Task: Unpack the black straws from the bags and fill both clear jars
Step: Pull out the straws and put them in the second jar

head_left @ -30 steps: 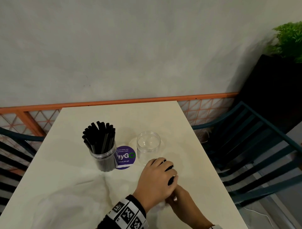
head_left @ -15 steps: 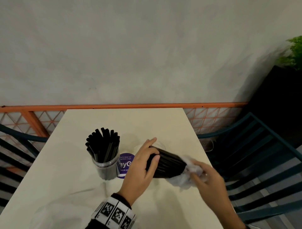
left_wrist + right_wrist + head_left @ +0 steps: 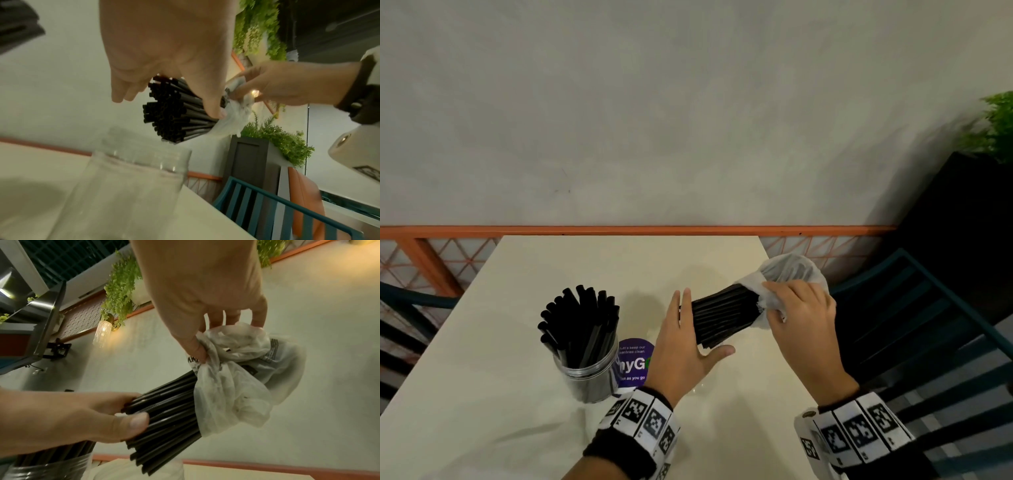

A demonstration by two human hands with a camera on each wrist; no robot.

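My left hand point(image 3: 707, 322) holds the free end of a bundle of black straws point(image 3: 726, 313) between thumb and straightish fingers, above the table point(image 3: 592, 267). My right hand point(image 3: 774, 301) pinches the white plastic bag point(image 3: 791, 272) bunched over the bundle's far end. The left wrist view shows the open straw ends point(image 3: 166, 112) just above the empty clear jar point(image 3: 131, 186), which my left hand hides in the head view. The right wrist view shows the bag point(image 3: 236, 386) slid partway off the straws point(image 3: 170, 415). A second clear jar point(image 3: 589, 377) at the left stands full of black straws point(image 3: 582, 322).
A round purple sticker point(image 3: 635, 361) lies between the jars. Crumpled clear plastic point(image 3: 510, 438) lies on the near left of the table. Teal chairs stand right point(image 3: 928, 325) and left point(image 3: 404, 305). An orange rail point(image 3: 619, 230) runs behind, and a black planter point(image 3: 962, 212) at the right.
The straw bundle has come up off the table and now points up to the right. My right hand has pulled the bag further right, baring more of the straws.
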